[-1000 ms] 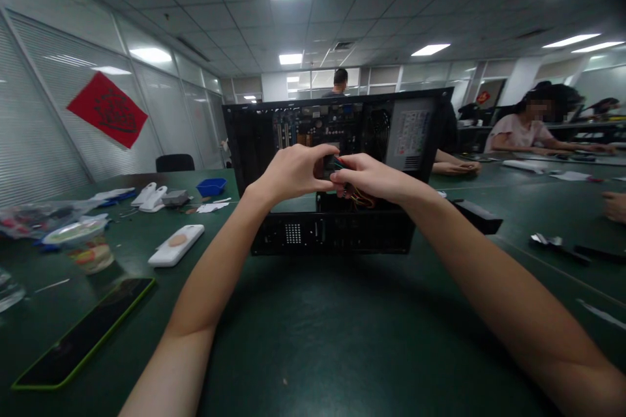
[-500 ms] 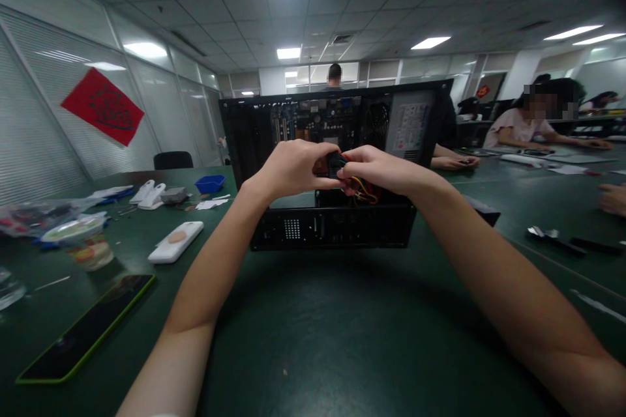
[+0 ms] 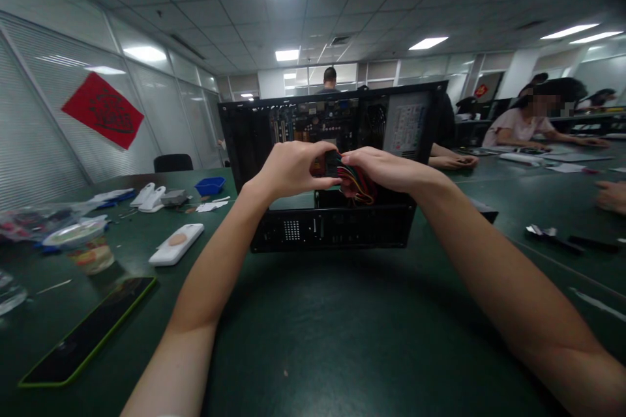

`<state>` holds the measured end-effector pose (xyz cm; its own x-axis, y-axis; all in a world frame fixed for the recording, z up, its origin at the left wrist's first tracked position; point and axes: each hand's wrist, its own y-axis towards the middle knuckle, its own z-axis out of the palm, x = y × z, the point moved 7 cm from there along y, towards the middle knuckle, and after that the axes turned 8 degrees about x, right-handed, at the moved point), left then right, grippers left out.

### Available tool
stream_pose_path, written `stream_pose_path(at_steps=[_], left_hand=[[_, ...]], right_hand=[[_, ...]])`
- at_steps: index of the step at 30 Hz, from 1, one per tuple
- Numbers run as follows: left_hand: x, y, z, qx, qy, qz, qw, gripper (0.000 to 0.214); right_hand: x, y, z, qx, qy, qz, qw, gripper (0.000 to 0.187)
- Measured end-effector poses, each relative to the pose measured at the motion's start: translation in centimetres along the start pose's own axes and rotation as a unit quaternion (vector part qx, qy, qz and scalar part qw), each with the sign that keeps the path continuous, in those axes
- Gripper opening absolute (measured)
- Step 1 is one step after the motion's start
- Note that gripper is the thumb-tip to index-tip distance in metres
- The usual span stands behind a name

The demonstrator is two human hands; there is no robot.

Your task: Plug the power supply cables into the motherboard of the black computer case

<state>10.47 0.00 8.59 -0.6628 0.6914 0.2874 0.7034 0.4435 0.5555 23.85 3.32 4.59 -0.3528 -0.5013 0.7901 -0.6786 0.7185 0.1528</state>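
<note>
A black computer case (image 3: 332,229) stands open on the table, its motherboard (image 3: 315,118) and fan visible inside. In front of the board, my left hand (image 3: 288,169) pinches a black multi-pin power connector (image 3: 332,163) between thumb and fingers. Red, yellow, green and other wires (image 3: 359,186) run from the connector's right side. My right hand (image 3: 388,168) closes on these wires right beside the connector; its thumb is hidden. At the case's upper right sits the grey power supply (image 3: 405,125) with a label.
On the left lie a phone with a green edge (image 3: 90,332), a white box-shaped device (image 3: 177,244), a plastic cup (image 3: 88,244) and a blue tray (image 3: 210,186). Black strips (image 3: 557,240) lie on the right. A co-worker in a pale top (image 3: 513,127) sits at the far right.
My right fingers have shifted off the connector's face onto the wires, and more of the coloured bundle shows. My left hand keeps its pinch on the connector.
</note>
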Motion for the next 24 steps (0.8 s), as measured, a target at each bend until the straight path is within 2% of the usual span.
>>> stream_pose_path(at_steps=[8, 11, 14, 17, 20, 24], left_hand=[[0.1, 0.0, 0.1, 0.004, -0.002, -0.004, 1.000, 0.053], [0.1, 0.0, -0.5, -0.042, 0.008, -0.009, 0.999, 0.059], [-0.2, 0.1, -1.3, -0.104, 0.049, -0.006, 0.993, 0.055], [-0.3, 0.3, -1.2, -0.115, 0.092, 0.004, 0.989, 0.037], [0.2, 0.3, -0.3, -0.120, 0.090, 0.014, 0.989, 0.028], [1.5, -0.1, 0.7, -0.164, 0.051, 0.014, 0.985, 0.026]], right_hand=[[0.9, -0.1, 0.4, -0.010, -0.016, -0.028, 0.999, 0.018], [0.8, 0.4, 0.0, -0.057, 0.011, -0.043, 0.997, 0.019], [0.6, 0.8, -0.8, -0.116, 0.038, -0.075, 0.990, 0.026], [0.5, 1.1, -1.4, -0.150, 0.058, -0.113, 0.981, 0.041], [-0.1, 1.3, -1.9, -0.161, 0.084, -0.114, 0.977, 0.054], [-0.6, 1.9, -1.8, -0.148, 0.080, -0.101, 0.981, 0.066]])
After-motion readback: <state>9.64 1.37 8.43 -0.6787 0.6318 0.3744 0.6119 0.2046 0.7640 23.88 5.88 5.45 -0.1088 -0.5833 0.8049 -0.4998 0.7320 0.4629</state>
